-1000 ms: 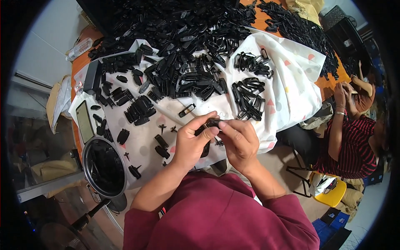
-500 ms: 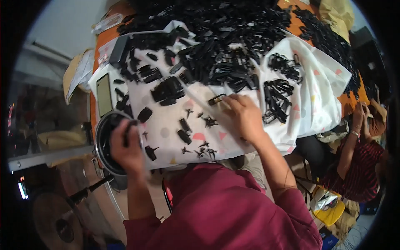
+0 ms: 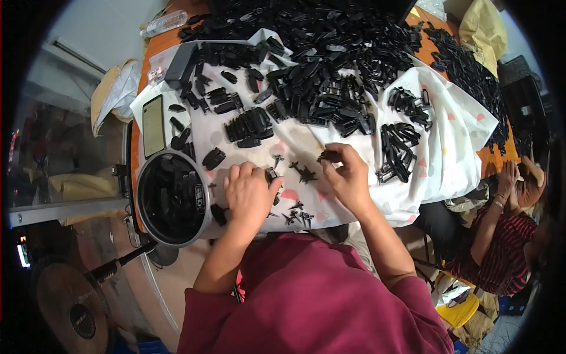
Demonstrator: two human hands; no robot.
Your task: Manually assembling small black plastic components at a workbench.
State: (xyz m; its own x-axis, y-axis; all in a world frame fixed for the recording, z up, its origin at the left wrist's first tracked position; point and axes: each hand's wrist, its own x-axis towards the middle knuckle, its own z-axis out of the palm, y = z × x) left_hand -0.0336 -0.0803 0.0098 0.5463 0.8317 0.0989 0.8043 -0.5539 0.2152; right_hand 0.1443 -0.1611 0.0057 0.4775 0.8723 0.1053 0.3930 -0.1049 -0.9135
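Observation:
My left hand (image 3: 246, 192) is low over the cloth, palm down. Its thumb and forefinger close around a small black plastic part (image 3: 271, 174); the other fingers are bent and slightly apart. To its right, my right hand (image 3: 349, 180) pinches another black plastic part (image 3: 329, 156) between thumb and fingers, partly hidden by them. Between the hands lie small black pronged pieces (image 3: 305, 173), with more of them (image 3: 299, 217) near the table's front edge. A round dark bowl (image 3: 173, 232) holding several black parts stands left of my left hand.
A patterned white cloth (image 3: 436, 171) covers much of the orange table. Large heaps of black parts (image 3: 330, 53) fill the far side. At the left lie a phone (image 3: 154, 127), a dark box (image 3: 181, 66) and a clear bottle (image 3: 165, 23). Another person's arm (image 3: 492, 215) is at the right.
My left hand has come from the bowl rightward to the black part on the cloth. My right hand has drawn its part slightly nearer. The view has shifted a little.

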